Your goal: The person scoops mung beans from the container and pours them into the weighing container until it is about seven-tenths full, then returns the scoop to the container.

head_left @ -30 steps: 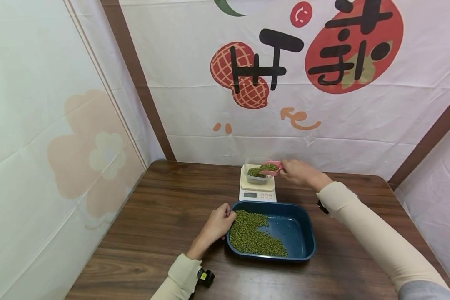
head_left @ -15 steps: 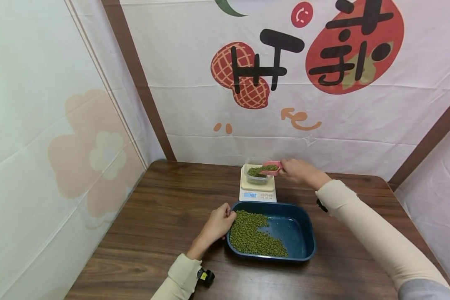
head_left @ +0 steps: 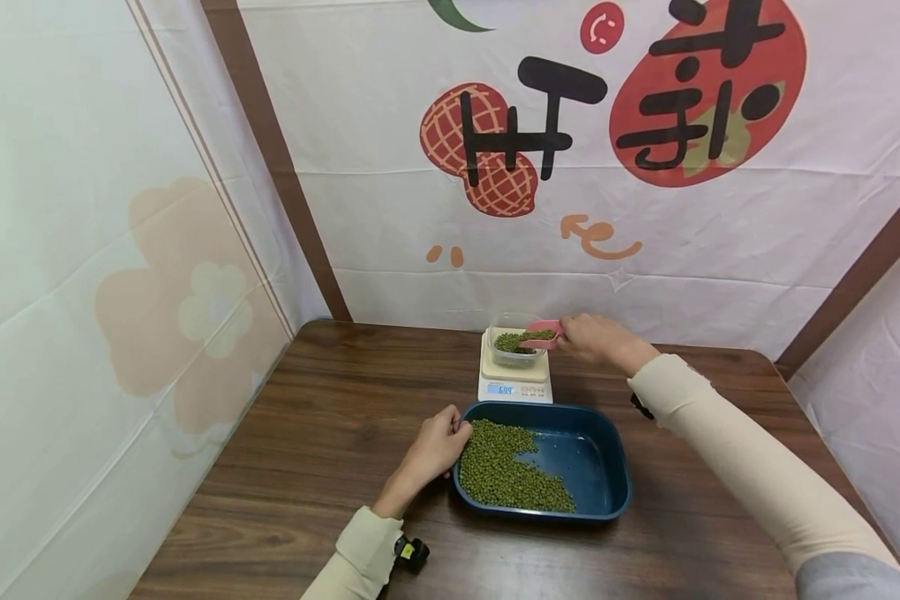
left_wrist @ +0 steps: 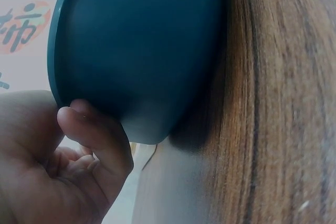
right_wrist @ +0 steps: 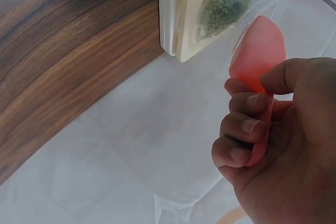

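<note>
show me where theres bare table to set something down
Bare table lies left of the scale, beyond the left hand. Another patch lies right of the blue tray, partly hidden by the right sleeve, plus a strip in front of the tray. Crowded: behind the tray, where scale, clear container, pink scoop and right hand cluster.

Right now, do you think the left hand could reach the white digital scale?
Probably yes: once the left hand releases the blue rectangular tray, nothing visible blocks the scale from the left.
</note>
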`<state>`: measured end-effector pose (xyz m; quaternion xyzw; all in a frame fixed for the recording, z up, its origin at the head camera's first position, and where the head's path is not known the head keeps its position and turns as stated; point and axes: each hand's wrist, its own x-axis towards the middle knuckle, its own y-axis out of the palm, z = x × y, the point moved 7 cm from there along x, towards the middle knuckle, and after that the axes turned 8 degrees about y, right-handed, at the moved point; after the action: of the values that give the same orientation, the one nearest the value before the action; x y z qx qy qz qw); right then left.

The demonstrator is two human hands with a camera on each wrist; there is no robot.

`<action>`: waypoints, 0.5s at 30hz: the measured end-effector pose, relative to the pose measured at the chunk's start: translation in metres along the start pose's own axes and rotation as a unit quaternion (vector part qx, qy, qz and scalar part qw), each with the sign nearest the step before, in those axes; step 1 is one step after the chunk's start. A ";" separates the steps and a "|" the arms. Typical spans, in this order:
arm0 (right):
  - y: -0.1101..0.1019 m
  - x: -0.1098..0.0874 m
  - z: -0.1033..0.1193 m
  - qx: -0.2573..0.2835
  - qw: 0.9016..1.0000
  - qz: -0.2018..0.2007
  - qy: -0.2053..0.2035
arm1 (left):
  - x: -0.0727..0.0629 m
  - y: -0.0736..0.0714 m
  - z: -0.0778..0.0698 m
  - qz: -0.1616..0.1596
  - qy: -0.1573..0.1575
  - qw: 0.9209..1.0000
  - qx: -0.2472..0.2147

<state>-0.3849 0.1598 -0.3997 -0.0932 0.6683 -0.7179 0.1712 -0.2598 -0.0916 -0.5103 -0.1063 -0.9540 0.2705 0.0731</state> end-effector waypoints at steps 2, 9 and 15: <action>0.000 0.000 -0.001 -0.003 1.000 0.000 0.000 | 0.000 0.000 0.000 0.000 0.000 1.000 0.001; -0.002 -0.001 0.000 -0.013 1.000 -0.001 -0.005 | 0.002 0.001 0.002 -0.003 -0.003 1.000 0.005; -0.005 -0.001 0.000 -0.027 1.000 -0.006 -0.006 | 0.002 0.001 0.001 -0.005 -0.001 1.000 0.004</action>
<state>-0.3848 0.1600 -0.3949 -0.1059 0.6855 -0.7003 0.1687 -0.2623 -0.0910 -0.5117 -0.1006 -0.9536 0.2739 0.0739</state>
